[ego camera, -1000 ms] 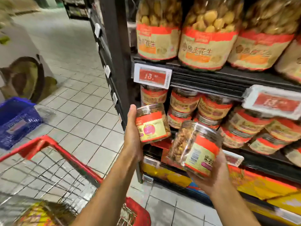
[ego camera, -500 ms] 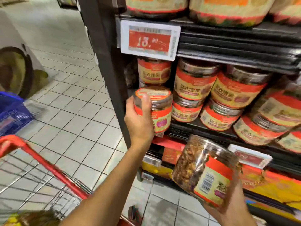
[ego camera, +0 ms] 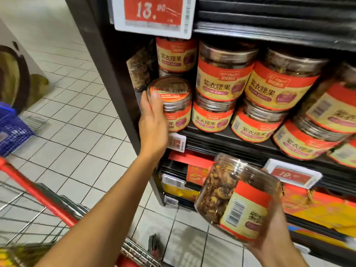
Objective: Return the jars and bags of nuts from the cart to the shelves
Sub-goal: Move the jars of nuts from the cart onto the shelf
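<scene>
Your left hand [ego camera: 152,120] grips the clear, red-and-yellow-labelled plastic jar of nuts [ego camera: 173,97] at the left front corner of the black shelf [ego camera: 231,145]. Push it back square beside its neighbours [ego camera: 212,116] before releasing. Your right hand [ego camera: 273,234] holds a second such jar [ego camera: 237,199], tilted, below that shelf.

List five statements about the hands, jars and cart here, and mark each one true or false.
1. The left hand grips a small jar at the left end of the shelf. True.
2. The right hand is empty. False: it holds a larger jar, tilted, lower than that shelf.
3. The price tag above the jars reads 13. True.
4. The cart has a blue rim. False: its rim is red; the blue thing is a basket on the floor.
5. The shelved jars are stacked two high. True.
</scene>
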`<state>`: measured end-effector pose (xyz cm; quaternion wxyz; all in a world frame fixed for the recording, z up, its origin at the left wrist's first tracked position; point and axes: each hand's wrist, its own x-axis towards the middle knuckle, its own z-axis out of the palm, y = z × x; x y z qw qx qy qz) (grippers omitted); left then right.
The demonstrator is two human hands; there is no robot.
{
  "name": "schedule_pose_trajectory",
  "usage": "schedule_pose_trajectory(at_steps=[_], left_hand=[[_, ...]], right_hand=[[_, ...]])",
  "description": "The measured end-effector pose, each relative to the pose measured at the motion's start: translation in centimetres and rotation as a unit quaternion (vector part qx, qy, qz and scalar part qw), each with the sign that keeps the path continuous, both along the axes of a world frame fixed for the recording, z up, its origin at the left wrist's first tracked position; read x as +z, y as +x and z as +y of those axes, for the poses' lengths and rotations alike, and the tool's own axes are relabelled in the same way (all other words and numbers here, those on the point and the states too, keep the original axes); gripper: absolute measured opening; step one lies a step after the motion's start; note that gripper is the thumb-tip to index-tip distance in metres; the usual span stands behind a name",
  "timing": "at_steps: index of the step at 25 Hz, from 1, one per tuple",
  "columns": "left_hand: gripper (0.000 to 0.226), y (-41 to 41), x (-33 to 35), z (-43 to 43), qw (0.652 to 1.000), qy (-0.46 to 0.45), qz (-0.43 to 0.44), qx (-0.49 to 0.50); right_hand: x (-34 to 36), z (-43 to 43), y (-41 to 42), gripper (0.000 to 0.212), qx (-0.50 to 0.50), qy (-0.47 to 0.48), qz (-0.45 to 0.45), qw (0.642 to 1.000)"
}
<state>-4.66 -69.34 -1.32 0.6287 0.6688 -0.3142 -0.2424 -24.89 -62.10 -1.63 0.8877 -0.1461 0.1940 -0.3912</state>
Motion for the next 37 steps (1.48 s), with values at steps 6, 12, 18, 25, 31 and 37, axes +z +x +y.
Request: schedule_pose_trajectory(at_steps=[6, 12, 18, 25, 31, 37], left_hand=[[0.059, -2.5, 2.7, 8.2, 0.995, 0.026, 0.091, -0.042], [0.078, -6.0, 7.2, 9.2, 0.979, 0.024, 0.053, -0.194], [0.073, -4.7, 6.8, 7.3, 0.992, -0.038, 0.103, -0.060], [0.038, -3.8, 7.9, 6.6, 0.994, -0.073, 0.066, 0.050], [0.072, -2.5, 8.2, 5.9, 0.997, -0.066, 0.027, 0.002], [0.064, -1.7, 7.2, 5.1, 0.978, -0.165, 0.090, -0.088]], right_hand=[[2.8, -2.0, 1.5, 0.063, -0.101, 0.037, 0.196, 0.975], [6.6, -3.5, 6.2, 0.056, -0.164, -0.078, 0.309, 0.934], [8.2, -2.1, 7.1, 0.052, -0.150, -0.240, 0.326, 0.902], [7.7, 0.5, 5.2, 0.037, -0.193, -0.360, 0.348, 0.844], [7.6, -1.9, 6.6, 0.029, -0.205, -0.393, 0.302, 0.844], [7.2, -4.5, 8.7, 0.043, -0.189, -0.421, 0.335, 0.821]])
